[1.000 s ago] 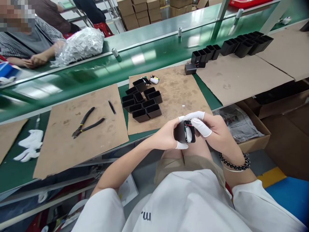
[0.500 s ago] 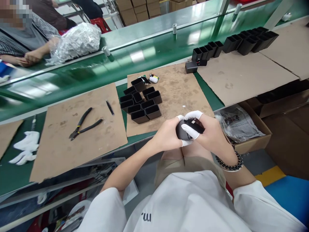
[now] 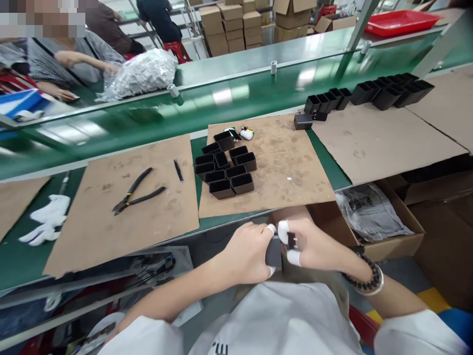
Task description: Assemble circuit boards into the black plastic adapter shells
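Observation:
My left hand (image 3: 246, 254) is closed around a dark grey box-shaped housing (image 3: 274, 252), held over my lap in front of the table edge. Close on its right, my right hand (image 3: 312, 245) pinches a small black plug piece with metal prongs (image 3: 292, 241). White finger cots cover the fingertips of both hands. Whether the plug piece touches the housing I cannot tell. Beyond my hands, several open black housings (image 3: 242, 183) stand clustered on a cardboard sheet (image 3: 284, 148). Behind them lie small electronic parts (image 3: 246, 133) with white and green surfaces.
Diagonal cutters (image 3: 137, 191) and a black pen-like tool (image 3: 178, 170) lie on the left cardboard. A white glove (image 3: 50, 219) is farther left. More black housings (image 3: 393, 91) line the right side. An open carton (image 3: 397, 246) holds newspaper. Across the bench sits a co-worker (image 3: 86, 59) by a plastic bag (image 3: 146, 74).
Both hands have come lower, nearer my body. My right hand has drawn slightly off the housing, and the pronged plug piece shows in its fingers. The view has shifted too.

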### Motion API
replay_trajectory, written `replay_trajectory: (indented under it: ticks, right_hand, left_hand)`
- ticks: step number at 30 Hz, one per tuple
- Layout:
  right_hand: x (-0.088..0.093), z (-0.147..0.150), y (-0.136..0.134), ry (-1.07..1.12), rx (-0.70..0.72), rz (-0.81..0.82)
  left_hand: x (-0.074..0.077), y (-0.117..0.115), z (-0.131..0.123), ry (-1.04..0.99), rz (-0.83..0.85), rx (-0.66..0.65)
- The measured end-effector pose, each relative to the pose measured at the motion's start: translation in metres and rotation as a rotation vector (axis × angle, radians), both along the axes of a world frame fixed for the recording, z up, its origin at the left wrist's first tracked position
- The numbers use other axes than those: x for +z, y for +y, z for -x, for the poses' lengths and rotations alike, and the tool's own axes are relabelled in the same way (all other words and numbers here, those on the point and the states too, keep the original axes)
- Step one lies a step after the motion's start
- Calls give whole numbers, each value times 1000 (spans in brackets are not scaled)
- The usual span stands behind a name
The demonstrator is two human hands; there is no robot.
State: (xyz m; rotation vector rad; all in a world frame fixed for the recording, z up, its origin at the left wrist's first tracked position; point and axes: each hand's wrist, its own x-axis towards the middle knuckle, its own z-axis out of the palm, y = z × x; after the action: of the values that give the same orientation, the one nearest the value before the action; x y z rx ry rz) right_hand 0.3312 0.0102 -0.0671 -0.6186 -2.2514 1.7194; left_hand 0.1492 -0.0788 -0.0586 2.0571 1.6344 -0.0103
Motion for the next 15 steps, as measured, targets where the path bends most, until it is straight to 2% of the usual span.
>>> replay_trajectory:
  ticks: [2,7,9,11,15]
  right_hand:
    - [-6,1,-11,46,0,82]
    - [-29,6,-35,-20,41,725]
    - [-38,7,-42,-7,64,893]
    - [-45,7,-48,27,77,976]
    - [-49,3,-59,49,30,1019]
  left_hand:
    - [-4,-9,0,-5,91,-43]
    - [-7,-33,-1,-26,270,-45]
    - [-7,-40,0,-78,304,-51]
    - [-6,-45,2,-143,319,-65]
    - [-4,-49,5,-176,336,-63]
